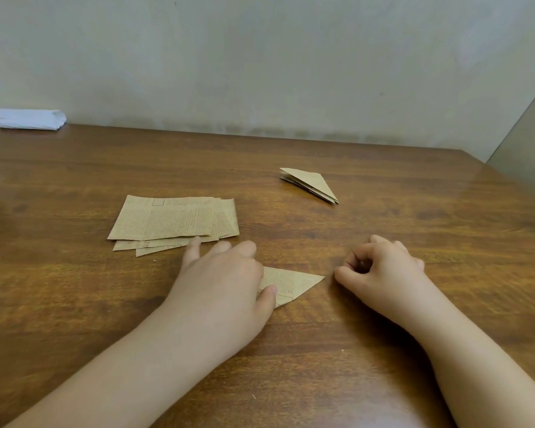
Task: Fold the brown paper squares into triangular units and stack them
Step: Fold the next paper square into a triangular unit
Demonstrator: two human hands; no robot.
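Left hand (226,273) apparently flat on folded triangle (294,284)

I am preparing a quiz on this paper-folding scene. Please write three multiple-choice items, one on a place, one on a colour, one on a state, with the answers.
1. Where does the white folded cloth lie?
A. far left, by the wall
B. beside the right hand
C. on the flat brown paper squares

2. What colour is the table?
A. white
B. brown wood
C. green

3. What does the left hand do?
A. hangs in the air
B. presses the brown folded paper triangle
C. lifts the stack of folded triangles

Answers: 1 A, it lies at the far left edge; 2 B, wood grain shows; 3 B, its thumb rests on the triangle.
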